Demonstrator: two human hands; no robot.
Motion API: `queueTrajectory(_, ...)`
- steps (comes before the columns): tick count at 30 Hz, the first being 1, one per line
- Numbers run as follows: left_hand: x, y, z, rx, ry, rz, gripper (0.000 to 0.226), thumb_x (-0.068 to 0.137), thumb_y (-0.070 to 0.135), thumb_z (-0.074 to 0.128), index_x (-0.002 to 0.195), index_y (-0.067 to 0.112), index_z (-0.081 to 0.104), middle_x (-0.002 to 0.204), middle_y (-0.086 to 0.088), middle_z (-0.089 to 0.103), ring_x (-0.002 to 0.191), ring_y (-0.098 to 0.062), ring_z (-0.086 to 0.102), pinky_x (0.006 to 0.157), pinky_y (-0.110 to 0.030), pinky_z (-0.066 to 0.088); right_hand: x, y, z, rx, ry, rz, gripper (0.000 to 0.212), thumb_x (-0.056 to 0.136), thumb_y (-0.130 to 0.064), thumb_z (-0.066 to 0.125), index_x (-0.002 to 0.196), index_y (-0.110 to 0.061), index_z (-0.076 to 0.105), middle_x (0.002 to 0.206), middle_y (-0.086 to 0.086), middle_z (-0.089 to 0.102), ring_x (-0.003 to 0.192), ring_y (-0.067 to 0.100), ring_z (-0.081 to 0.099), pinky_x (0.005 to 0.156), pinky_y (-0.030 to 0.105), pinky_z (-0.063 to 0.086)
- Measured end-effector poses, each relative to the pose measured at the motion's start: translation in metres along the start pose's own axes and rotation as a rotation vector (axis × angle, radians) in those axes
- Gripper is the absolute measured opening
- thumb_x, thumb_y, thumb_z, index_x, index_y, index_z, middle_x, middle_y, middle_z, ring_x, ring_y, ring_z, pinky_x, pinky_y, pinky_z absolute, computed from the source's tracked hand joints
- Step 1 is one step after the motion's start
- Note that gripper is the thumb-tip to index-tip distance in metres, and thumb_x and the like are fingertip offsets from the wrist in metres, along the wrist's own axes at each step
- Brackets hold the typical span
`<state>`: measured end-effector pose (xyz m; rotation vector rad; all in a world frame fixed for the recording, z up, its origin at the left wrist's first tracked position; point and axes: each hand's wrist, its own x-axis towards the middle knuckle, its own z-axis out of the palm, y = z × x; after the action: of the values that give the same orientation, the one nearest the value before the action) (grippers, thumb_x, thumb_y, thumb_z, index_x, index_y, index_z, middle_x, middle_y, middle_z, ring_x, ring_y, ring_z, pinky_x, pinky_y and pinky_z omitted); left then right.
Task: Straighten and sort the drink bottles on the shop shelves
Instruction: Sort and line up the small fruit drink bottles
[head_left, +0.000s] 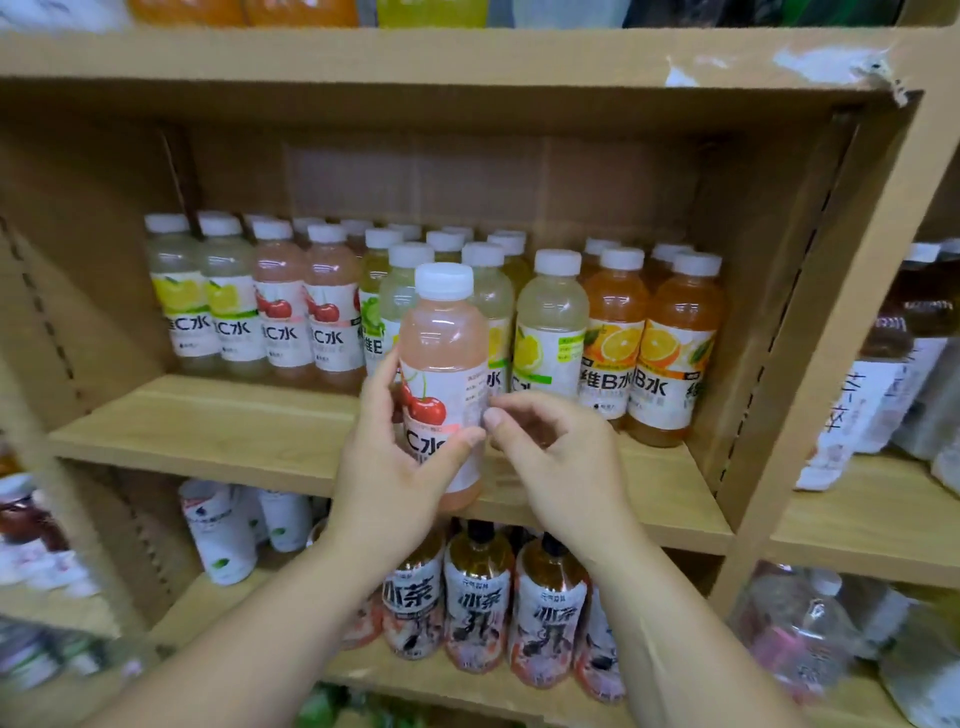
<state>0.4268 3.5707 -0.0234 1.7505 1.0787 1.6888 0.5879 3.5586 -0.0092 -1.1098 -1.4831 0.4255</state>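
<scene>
One cherry bottle with pink liquid is held upright at the centre of the frame, in front of the middle shelf board, with its base near the board's front edge. The left hand grips it at the lower label: the thumb lies across the front and the fingers curl round the left side. The right hand is just right of the bottle with its fingers loosely curled and its thumb tip at the label's right edge. Whether it pinches the bottle or only nears it cannot be determined.

Shelf layout, from left to right of the frame:
- lemon bottles;
- shelved cherry bottles;
- a lime bottle and a front lemon bottle, partly hidden behind the held bottle;
- orange bottles.

All of these stand upright. Bare board lies in front of the left-hand rows.

Step in hand: sorting. The held bottle is in front of the lime and lemon group, apart from its own flavour, so it is probably due for transfer to the cherry rows.

Next move, as judged:
1. Carry the bottle toward the left of the frame.
2. Set it on the bare board directly in front of the shelved cherry bottles.
3. Turn the label forward and align it with the row.

Keep the base well onto the board and clear of the neighbouring caps.
</scene>
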Motion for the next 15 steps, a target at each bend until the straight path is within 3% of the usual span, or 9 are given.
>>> queueTrajectory(2,-0.006,-0.003,-0.015,0.036,0.053,0.01,0.088,0.08,0.018,0.086,0.152,0.029,0.036,0.138,0.015,0.061,0.124,-0.003,0.061,0.103,-0.04,0.054,-0.002,0.004,0.011,0.004,-0.058,-0.004,0.007,0.093,-0.021,0.073,0.095,-0.024,0.08,0.085,-0.012,0.077,0.082,0.006,0.071,0.077,0.028,0.057)
queueTrajectory(4,-0.01,-0.007,-0.031,0.077,0.12,0.032,0.085,0.08,0.016,0.087,0.149,0.029,0.037,0.138,0.015,0.059,0.124,-0.006,0.06,0.102,-0.041,0.054,-0.005,0.004,0.025,0.014,-0.112,-0.01,0.008,0.093,-0.021,0.074,0.092,-0.028,0.078,0.084,-0.016,0.076,0.08,0.002,0.069,0.075,0.023,0.055)
queueTrajectory(7,-0.007,-0.011,-0.054,0.143,0.2,0.042,0.085,0.08,0.014,0.087,0.146,0.031,0.037,0.137,0.013,0.058,0.123,-0.004,0.06,0.1,-0.03,0.052,-0.005,-0.001,0.051,-0.024,-0.186,-0.003,0.01,0.091,-0.025,0.075,0.101,-0.027,0.079,0.087,-0.019,0.074,0.08,-0.005,0.066,0.073,0.014,0.051)
queueTrajectory(9,0.001,-0.015,-0.069,0.177,0.222,0.029,0.086,0.079,0.016,0.086,0.146,0.032,0.035,0.133,0.015,0.058,0.119,0.004,0.059,0.096,-0.017,0.051,-0.003,-0.004,0.068,-0.126,-0.193,-0.028,0.017,0.091,-0.031,0.074,0.107,-0.025,0.078,0.093,-0.016,0.075,0.084,-0.004,0.066,0.077,0.017,0.053)
queueTrajectory(10,0.007,-0.018,-0.076,0.192,0.232,0.019,0.086,0.08,0.018,0.086,0.147,0.031,0.034,0.131,0.017,0.057,0.117,0.008,0.058,0.094,-0.012,0.049,-0.001,-0.005,0.076,-0.181,-0.156,-0.06,0.018,0.091,-0.032,0.074,0.107,-0.025,0.078,0.094,-0.015,0.075,0.085,-0.001,0.067,0.079,0.022,0.055)
queueTrajectory(12,0.019,-0.025,-0.091,0.215,0.246,-0.003,0.088,0.08,0.021,0.086,0.149,0.029,0.032,0.131,0.015,0.056,0.117,0.008,0.058,0.096,-0.017,0.049,0.004,-0.005,0.085,-0.265,-0.031,-0.116,0.018,0.09,-0.033,0.073,0.106,-0.025,0.076,0.096,-0.013,0.071,0.087,0.006,0.065,0.082,0.032,0.056)
queueTrajectory(15,0.043,-0.041,-0.112,0.259,0.243,-0.018,0.091,0.08,0.026,0.086,0.149,0.03,0.028,0.134,0.008,0.056,0.118,-0.009,0.061,0.097,-0.027,0.05,0.011,-0.003,0.093,-0.305,0.12,-0.067,0.03,0.089,-0.034,0.074,0.117,-0.027,0.066,0.111,-0.011,0.058,0.097,0.013,0.061,0.087,0.035,0.053)
